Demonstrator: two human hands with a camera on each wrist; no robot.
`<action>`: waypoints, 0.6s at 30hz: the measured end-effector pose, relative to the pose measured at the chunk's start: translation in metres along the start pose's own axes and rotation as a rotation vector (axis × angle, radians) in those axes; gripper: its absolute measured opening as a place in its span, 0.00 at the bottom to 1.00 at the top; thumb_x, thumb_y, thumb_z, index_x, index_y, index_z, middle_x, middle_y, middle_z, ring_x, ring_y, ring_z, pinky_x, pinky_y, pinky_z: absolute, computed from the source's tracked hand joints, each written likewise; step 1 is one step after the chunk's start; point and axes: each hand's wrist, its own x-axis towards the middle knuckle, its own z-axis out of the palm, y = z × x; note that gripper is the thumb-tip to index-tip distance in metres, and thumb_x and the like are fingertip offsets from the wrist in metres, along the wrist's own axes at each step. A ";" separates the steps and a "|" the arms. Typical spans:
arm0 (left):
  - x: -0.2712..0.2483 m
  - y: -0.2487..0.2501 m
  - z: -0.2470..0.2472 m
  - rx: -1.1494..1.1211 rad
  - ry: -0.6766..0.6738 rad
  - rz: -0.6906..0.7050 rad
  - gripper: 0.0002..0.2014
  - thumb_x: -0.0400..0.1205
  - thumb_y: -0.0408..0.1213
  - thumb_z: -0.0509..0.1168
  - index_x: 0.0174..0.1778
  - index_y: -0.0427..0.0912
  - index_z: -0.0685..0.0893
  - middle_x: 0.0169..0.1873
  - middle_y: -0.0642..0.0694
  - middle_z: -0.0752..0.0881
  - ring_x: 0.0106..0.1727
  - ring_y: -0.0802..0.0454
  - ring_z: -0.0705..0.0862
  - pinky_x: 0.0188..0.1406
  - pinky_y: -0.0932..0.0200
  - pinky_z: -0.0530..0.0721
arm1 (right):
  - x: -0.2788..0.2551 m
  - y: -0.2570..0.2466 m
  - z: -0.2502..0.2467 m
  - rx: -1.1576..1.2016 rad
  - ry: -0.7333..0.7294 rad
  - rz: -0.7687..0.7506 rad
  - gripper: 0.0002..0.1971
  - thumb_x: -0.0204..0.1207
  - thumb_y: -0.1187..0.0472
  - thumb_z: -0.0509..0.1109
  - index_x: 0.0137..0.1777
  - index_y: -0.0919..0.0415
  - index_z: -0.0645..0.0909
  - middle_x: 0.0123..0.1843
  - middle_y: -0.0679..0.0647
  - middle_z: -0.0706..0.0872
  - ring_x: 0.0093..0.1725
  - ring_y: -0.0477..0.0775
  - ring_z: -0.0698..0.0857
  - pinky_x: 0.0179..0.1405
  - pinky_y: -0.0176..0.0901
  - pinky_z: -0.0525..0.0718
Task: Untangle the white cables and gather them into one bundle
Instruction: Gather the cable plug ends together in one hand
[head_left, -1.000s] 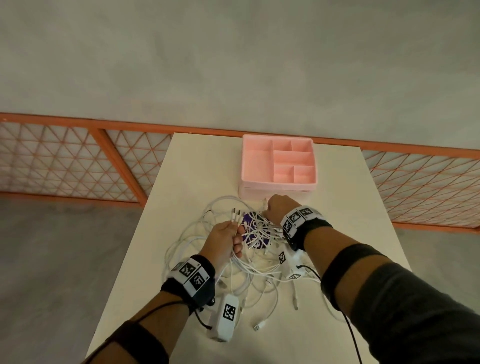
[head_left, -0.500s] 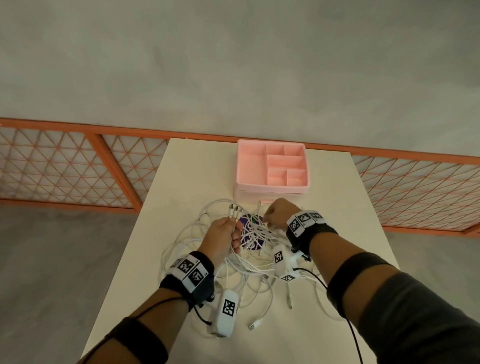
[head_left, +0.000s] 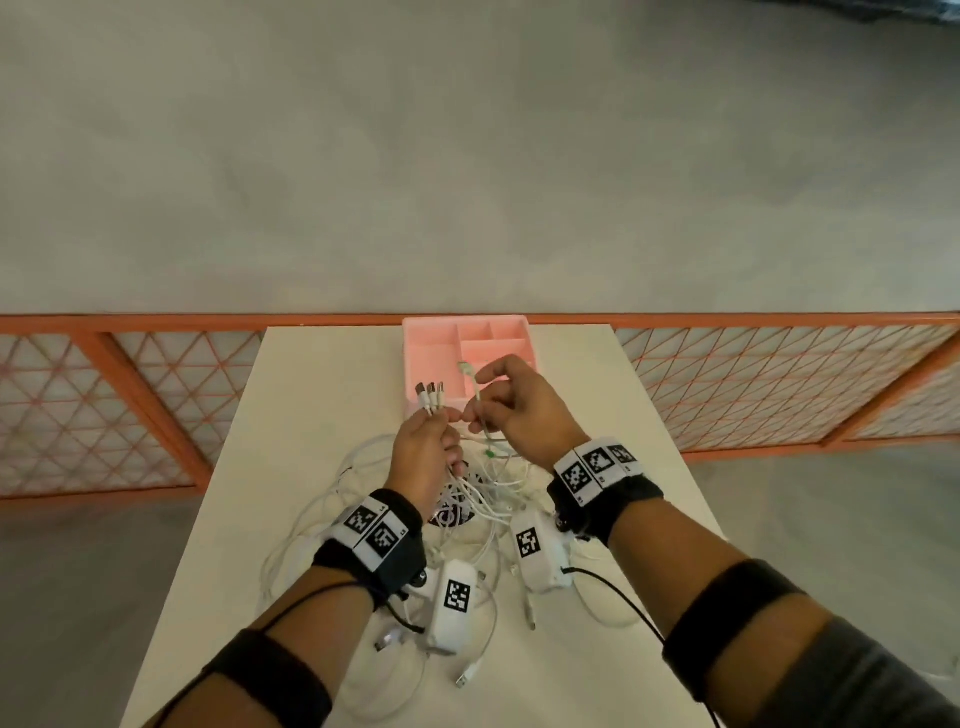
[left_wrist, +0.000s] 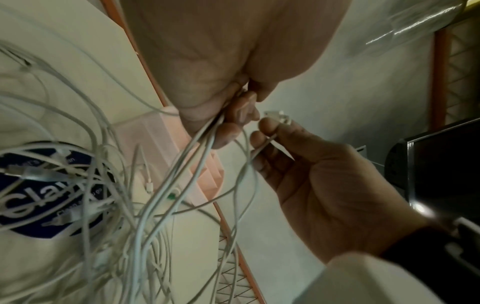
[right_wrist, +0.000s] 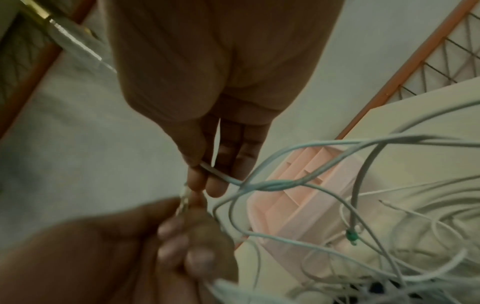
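Gripping three plug ends of the white cables (head_left: 457, 499), the left hand (head_left: 423, 457) meets the right hand (head_left: 519, 410), which pinches another cable end (head_left: 470, 374) above the bench (head_left: 291, 426).

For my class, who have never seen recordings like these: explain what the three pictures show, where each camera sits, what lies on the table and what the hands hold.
No machine here: a person works with bare hands, wearing cameras. The head view looks down from the forehead; the other two look along each wrist toward the fingers. The black wristbands with checkered squares carry the white wrist camera boxes.

On the pale rectangular table lies a tangle of thin white cables over a dark blue round sticker. Behind it stands a pink plastic tray with compartments.

The left hand grips several cables, three metal plugs sticking up. The right hand pinches one white cable end beside them.
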 end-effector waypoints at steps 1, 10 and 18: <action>0.000 -0.001 0.003 0.002 -0.002 0.001 0.13 0.91 0.32 0.51 0.45 0.37 0.78 0.19 0.52 0.69 0.21 0.55 0.65 0.24 0.58 0.67 | -0.004 0.004 0.003 -0.018 -0.014 0.000 0.11 0.79 0.74 0.66 0.54 0.59 0.74 0.40 0.60 0.91 0.38 0.56 0.88 0.44 0.52 0.86; 0.004 -0.020 0.005 0.224 -0.030 0.021 0.14 0.91 0.43 0.57 0.48 0.38 0.81 0.23 0.53 0.76 0.24 0.55 0.71 0.23 0.59 0.68 | -0.024 0.027 0.014 -0.064 0.052 0.028 0.09 0.74 0.72 0.74 0.39 0.57 0.83 0.37 0.63 0.89 0.33 0.53 0.87 0.38 0.48 0.88; 0.007 -0.012 0.004 0.213 0.072 0.055 0.13 0.91 0.41 0.57 0.43 0.38 0.76 0.31 0.45 0.74 0.30 0.53 0.73 0.26 0.59 0.72 | -0.033 0.048 0.012 -0.139 -0.002 0.086 0.06 0.74 0.70 0.72 0.42 0.58 0.82 0.34 0.53 0.86 0.34 0.50 0.86 0.41 0.44 0.87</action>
